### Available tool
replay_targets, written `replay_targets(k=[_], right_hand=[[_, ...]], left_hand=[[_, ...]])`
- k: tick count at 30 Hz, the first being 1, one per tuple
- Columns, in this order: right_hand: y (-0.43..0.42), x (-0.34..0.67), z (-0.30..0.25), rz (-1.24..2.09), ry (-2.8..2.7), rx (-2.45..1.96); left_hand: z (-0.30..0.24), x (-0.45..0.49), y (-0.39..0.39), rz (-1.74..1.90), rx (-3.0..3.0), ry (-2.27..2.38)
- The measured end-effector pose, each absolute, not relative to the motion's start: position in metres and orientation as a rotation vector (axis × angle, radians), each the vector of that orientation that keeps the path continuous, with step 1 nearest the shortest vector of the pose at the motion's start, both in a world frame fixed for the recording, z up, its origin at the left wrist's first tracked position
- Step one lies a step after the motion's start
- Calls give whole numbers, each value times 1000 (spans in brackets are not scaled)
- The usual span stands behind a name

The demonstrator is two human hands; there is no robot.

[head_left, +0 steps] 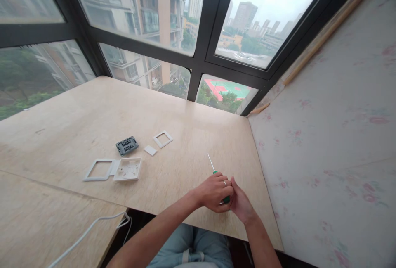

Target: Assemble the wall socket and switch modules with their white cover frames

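Note:
My left hand (213,191), with a ring on one finger, is wrapped around a screwdriver (211,162). Its thin metal shaft points away from me, and bits of green handle show at the fingers. Pressed against it from the right is my right hand (243,204), thumb raised along the left fingers. The other right fingers curl in behind and are mostly hidden, so what they hold cannot be made out. Both hands are at the table's near edge.
Left on the wooden tabletop (185,136) lie a dark switch module (127,145), a white mounting box (128,169), a white frame (99,170), a smaller frame (163,138) and a small white plate (150,150). A white cable (89,228) crosses the near left. A papered wall (324,136) bounds the right.

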State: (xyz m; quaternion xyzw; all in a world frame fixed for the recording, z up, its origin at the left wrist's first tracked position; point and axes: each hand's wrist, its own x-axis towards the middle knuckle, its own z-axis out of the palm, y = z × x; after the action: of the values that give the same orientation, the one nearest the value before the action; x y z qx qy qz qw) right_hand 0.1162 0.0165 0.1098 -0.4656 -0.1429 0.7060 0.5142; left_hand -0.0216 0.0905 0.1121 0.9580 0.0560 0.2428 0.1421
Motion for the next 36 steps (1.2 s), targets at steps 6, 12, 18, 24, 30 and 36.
replay_targets(k=[6,12,18,24,30,36], right_hand=[[30,122,112,1739,-293,-1184],[43,139,110,1586,-648,-1308],[62,162,124,1644,-715,-1255],[71,219,110,1274,-1017,-1588],[62,284,69,591,-1482,-1934],[46,300,44,293,-1520,-2072]], left_hand=[[127,-17,100,743,2727,119],[133,-29,103,946,2482,127],[120,-47,106,1181,2284,425],[68,-66,119,993,2155,845],[30,-76,120,854,2069,983],[20,-73,123,865,2011,1028]])
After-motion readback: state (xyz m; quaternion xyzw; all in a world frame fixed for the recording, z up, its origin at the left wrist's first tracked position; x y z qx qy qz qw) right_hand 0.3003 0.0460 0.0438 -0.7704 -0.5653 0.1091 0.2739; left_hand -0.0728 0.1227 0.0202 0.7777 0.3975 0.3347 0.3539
